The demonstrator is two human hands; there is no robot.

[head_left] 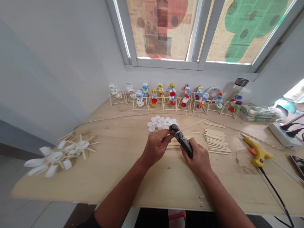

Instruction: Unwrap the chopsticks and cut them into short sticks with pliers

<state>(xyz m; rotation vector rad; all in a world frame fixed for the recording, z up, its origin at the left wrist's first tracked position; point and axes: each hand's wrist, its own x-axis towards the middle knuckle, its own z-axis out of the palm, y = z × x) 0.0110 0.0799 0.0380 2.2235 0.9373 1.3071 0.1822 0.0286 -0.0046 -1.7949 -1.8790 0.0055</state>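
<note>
My right hand (pixel 199 158) is wrapped round the black handles of cutting pliers (pixel 182 139), tilted up to the left. A thin wooden stick (pixel 193 124) lies across the jaws, its long end pointing up and right. My left hand (pixel 155 145) pinches the stick's other end close beside the jaws; its fingertips partly hide that end. Just behind the hands is a cluster of white bottle caps (pixel 156 123). Below the pliers lies a row of sticks (pixel 174 146), partly covered by my hands. A stack of cut sticks (pixel 216 142) sits to the right.
Small stick frames with coloured cap wheels (pixel 172 95) line the wall. Two white wheel shapes (pixel 55 157) lie at left. On the right are a yellow glue gun (pixel 257 153) with its cord, a power strip (pixel 283 134), bagged sticks (pixel 260 113) and a bottle (pixel 238 90).
</note>
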